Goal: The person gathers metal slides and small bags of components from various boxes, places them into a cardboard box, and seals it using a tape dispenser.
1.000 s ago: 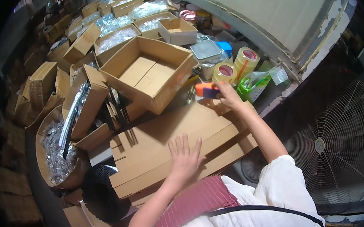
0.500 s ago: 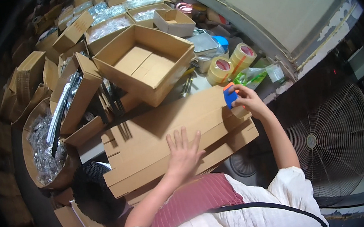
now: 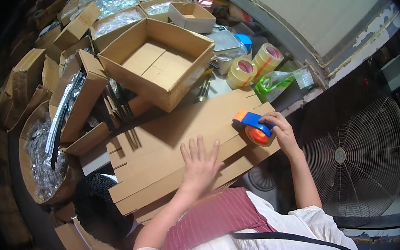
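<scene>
The right hand [image 3: 281, 128] is gripping a tape dispenser [image 3: 256, 120] over the right end of a flat carton [image 3: 163, 151].
The left hand [image 3: 200, 169] is resting on the carton, fingers fanned wide, holding nothing, left of the dispenser. The carton's long axis is running crosswise before the person, slanting away toward the right. The dispenser's orange tip is pointing left, inward from the right edge, which the right hand is nearer. Bare cardboard is stretching between the hands; an open box [image 3: 132, 78] is crowding the far edge, tape rolls [image 3: 242, 74] are sitting beyond the right far corner, and the apron [image 3: 205, 217] is bordering the near edge.
</scene>
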Available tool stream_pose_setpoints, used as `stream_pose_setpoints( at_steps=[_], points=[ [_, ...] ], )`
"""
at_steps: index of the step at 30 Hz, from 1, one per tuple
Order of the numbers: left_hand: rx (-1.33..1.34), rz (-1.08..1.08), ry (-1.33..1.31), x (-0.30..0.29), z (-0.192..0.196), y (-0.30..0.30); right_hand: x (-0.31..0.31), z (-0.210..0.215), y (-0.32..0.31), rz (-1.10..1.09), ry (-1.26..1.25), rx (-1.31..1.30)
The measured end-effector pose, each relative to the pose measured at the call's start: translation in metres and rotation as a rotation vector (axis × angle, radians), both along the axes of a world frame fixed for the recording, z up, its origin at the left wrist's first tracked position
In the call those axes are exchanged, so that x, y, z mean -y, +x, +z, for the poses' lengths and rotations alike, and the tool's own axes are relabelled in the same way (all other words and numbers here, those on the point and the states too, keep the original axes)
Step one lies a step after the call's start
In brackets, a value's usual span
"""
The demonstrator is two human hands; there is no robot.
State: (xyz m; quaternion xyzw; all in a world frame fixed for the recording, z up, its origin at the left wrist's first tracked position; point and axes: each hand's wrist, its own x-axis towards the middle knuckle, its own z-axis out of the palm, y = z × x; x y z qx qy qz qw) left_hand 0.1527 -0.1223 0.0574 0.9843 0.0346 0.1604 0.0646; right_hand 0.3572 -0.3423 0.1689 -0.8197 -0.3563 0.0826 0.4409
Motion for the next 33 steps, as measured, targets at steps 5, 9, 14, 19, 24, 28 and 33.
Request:
stream_pose_setpoints(
  at_steps=[5, 9, 14, 19, 24, 28, 33],
  points=[
    [0.005, 0.005, -0.029, -0.001, -0.002, 0.001, -0.023, 0.016, -0.029, -0.022, -0.334, 0.451],
    [0.013, 0.002, -0.036, 0.000, -0.003, 0.002, -0.019, 0.013, -0.008, -0.010, -0.273, 0.416],
    [0.016, -0.001, -0.053, 0.000, -0.001, -0.002, -0.048, 0.032, 0.009, -0.063, -0.131, 0.458],
    [0.017, -0.005, -0.057, -0.003, -0.001, -0.003, -0.083, 0.028, 0.043, 0.028, -0.533, 0.285],
    [0.030, -0.017, -0.042, 0.000, 0.004, 0.001, -0.161, 0.034, 0.108, 0.234, -1.095, 0.137],
    [0.021, 0.023, -0.058, -0.002, 0.003, -0.004, -0.259, 0.022, 0.118, 0.279, -1.635, -0.198],
    [0.015, 0.044, -0.058, 0.003, -0.005, -0.001, -0.277, -0.012, 0.158, 0.484, -1.693, -0.021]
  ],
)
